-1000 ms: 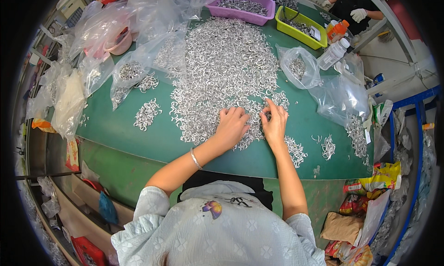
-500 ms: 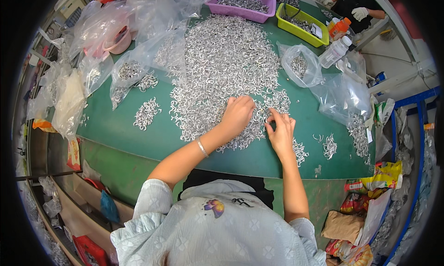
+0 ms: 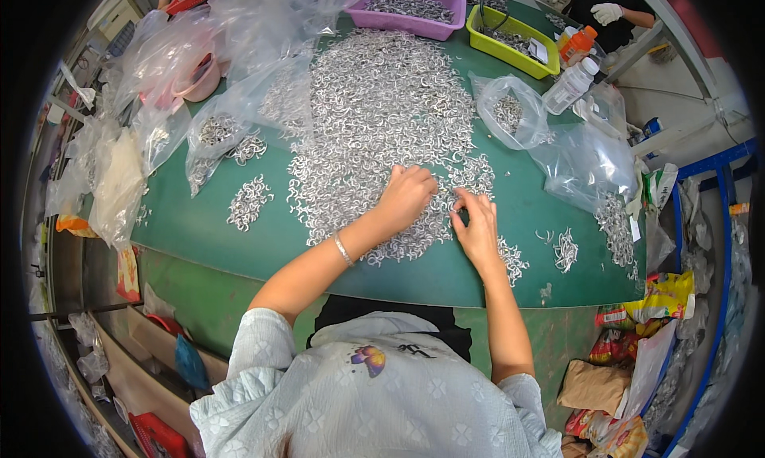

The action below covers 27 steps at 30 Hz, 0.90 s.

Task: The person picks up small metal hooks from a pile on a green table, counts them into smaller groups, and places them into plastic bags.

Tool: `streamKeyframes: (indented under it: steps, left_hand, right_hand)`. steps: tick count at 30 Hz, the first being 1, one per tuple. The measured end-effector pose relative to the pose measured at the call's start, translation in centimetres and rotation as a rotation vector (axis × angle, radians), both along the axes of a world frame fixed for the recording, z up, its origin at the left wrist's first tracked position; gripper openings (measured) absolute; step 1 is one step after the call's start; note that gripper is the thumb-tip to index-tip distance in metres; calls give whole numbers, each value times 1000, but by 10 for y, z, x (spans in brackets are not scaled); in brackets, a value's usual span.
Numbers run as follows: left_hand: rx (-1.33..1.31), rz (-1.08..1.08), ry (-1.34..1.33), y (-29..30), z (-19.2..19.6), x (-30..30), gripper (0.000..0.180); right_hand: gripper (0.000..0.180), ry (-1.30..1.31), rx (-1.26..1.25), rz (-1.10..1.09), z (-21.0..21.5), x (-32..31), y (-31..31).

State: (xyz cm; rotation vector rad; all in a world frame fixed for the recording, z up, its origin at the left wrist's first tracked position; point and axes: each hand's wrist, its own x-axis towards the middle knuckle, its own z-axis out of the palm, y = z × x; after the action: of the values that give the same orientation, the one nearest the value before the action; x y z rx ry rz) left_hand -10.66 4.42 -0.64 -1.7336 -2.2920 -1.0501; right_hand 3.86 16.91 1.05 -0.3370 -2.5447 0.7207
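A broad heap of small, curved, silver-grey metal pieces [image 3: 382, 99] spreads over the green tabletop [image 3: 382, 284]. On the heap's near right part rests my left hand [image 3: 406, 196], its fingers curled down together among the pieces. Whatever those fingers hold is hidden. My right hand [image 3: 478, 225] is just to its right, at the edge of a smaller lobe of pieces [image 3: 473, 171]. Its thumb and index finger are bent and apart, and I see nothing between them. Small piles lie right of my right wrist [image 3: 511, 260] and off to the left [image 3: 249, 203].
Purple [image 3: 406, 18] and lime-green [image 3: 510, 50] bins of pieces stand at the back. Clear bags [image 3: 586, 167] flank the heap. Bottles [image 3: 571, 86] stand at the right. A pink basket [image 3: 199, 82] is far left. Across the table, a person's gloved hand [image 3: 607, 13] shows.
The whole view has shifted slightly. Both hands keep nearly the same place over the pieces, with only small finger movements. Across the table, the gloved hand has moved slightly.
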Motion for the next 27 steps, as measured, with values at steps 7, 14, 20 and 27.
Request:
streamKeyframes:
  steps: [7, 14, 20, 27]
  left_hand:
    - [77, 62, -240, -9, 8, -1, 10]
    - [109, 10, -1466, -23, 20, 3, 10]
    - [148, -78, -1959, -27, 27, 16, 13]
    - [127, -14, -1789, -27, 26, 16, 14]
  right_hand:
    - [46, -3, 10, -56, 1, 0, 2]
    - [39, 133, -809, -118, -8, 7, 19]
    - [35, 66, -627, -176, 2, 4, 10]
    - [42, -131, -169, -112, 7, 20, 8]
